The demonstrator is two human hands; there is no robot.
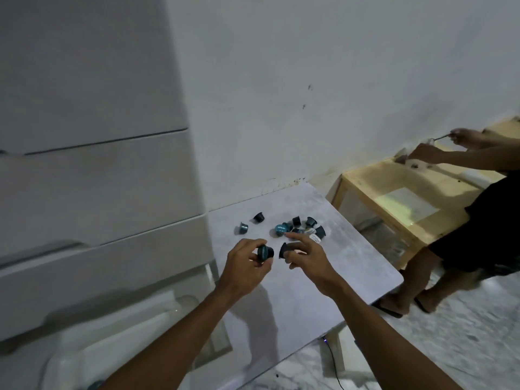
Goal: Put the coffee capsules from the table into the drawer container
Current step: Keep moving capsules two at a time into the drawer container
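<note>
Table (351,257): grey top. The far edge meets the white wall (309,80) and the left edge sits just beside a white drawer unit (98,178). Right and near edges stand free over pale floor. Bare top shows to the right of the capsules and between the hands and the near edge. The lowest drawer (118,333) looks pulled out below the table's left corner; its walls are translucent and its near end is cut off by the frame.

Left hand (244,266) is above the left part of the top, thumb and fingers curled round a teal-lidded capsule (265,253). Right hand (306,256) is just beside it, pinching a dark capsule (285,249), with the index finger straight and its tip at the loose capsules (298,228) just beyond. The two held capsules are near each other, not touching. Two single capsules (243,228) lie apart to the left of the cluster, toward the drawer unit.

Unclear: the count in the cluster, since the capsules overlap and blur. A bluish round shape at the bottom frame edge, beside the left forearm, cannot be identified. A second person (484,220) at a wooden bench (394,187) on the right is cut off; what their hands hold is too small to tell
</note>
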